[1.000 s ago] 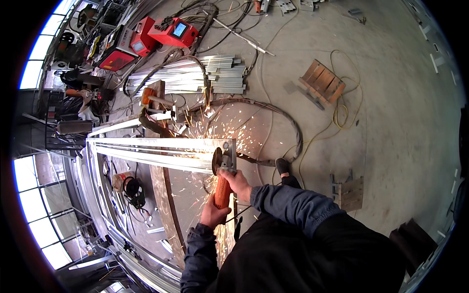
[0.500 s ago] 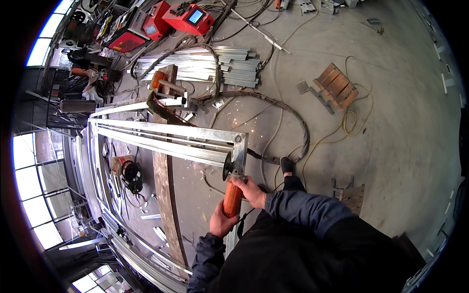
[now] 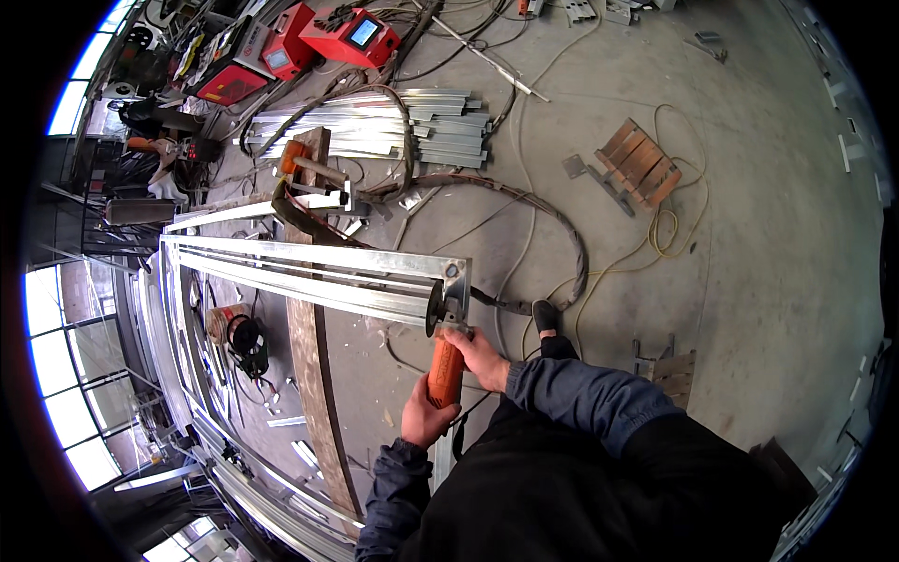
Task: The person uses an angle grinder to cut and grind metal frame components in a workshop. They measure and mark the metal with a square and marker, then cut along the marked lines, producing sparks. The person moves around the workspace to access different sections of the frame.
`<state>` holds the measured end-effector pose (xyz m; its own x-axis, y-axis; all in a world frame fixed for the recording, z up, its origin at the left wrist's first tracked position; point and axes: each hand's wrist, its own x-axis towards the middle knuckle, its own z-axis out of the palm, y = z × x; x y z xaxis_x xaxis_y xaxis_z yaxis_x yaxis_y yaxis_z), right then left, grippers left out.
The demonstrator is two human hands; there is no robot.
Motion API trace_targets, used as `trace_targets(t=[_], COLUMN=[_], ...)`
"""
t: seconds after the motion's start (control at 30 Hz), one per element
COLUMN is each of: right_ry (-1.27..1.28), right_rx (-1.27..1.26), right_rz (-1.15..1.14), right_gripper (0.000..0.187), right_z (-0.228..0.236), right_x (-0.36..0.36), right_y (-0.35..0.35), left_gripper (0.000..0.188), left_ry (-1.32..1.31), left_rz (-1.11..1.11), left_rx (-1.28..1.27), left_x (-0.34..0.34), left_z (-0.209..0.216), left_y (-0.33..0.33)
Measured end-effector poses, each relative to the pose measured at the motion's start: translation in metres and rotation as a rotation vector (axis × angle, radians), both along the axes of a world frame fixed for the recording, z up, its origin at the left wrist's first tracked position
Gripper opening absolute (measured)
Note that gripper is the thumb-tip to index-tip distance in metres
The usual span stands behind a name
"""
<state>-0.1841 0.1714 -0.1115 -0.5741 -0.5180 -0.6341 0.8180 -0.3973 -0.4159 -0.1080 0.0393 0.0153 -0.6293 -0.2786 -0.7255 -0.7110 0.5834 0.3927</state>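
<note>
An orange angle grinder (image 3: 447, 367) is held in both of my hands. My left hand (image 3: 427, 413) wraps round the rear of its body, and my right hand (image 3: 480, 359) grips the front near the metal head. The dark grinding disc (image 3: 434, 309) stands on edge at the corner of a silver metal frame (image 3: 375, 256), close against the inner side of the short end piece. Whether the disc touches the metal I cannot tell. A round hole or mark shows at the frame's corner. Part of the frame passes under my hands and is hidden.
A worn wooden plank (image 3: 314, 393) runs beneath the frame. An orange-headed mallet (image 3: 297, 157) lies beyond it. Silver metal profiles (image 3: 440, 122) are stacked on the floor, near red machines (image 3: 351, 37). A thick dark hose (image 3: 576, 234) loops by my foot, and a wooden stool (image 3: 640, 164) stands right.
Sparks that flew beyond the frame's corner no longer show. The whole view has shifted slightly; my hands keep their grip, and the grinder stays at the corner.
</note>
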Motion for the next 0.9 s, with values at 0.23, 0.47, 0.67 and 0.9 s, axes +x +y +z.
trace_targets(t=[0.23, 0.47, 0.67, 0.9], right_ry=[0.024, 0.009, 0.037, 0.084], right_rx=[0.013, 0.063, 0.067, 0.112], right_rz=[0.002, 0.027, 0.017, -0.025], right_gripper=[0.057, 0.060, 0.059, 0.054], right_z=[-0.003, -0.016, -0.024, -0.020], right_x=[-0.004, -0.002, 0.001, -0.008], right_y=[0.001, 0.001, -0.004, -0.004], left_gripper=[0.087, 0.090, 0.091, 0.086], left_ry=[0.042, 0.032, 0.043, 0.091], left_rz=[-0.022, -0.034, -0.014, -0.026], left_rx=[0.010, -0.011, 0.017, 0.032], left_x=[0.002, -0.001, 0.005, 0.002], left_z=[-0.008, -0.010, -0.018, -0.026], left_y=[-0.004, 0.003, -0.002, 0.001])
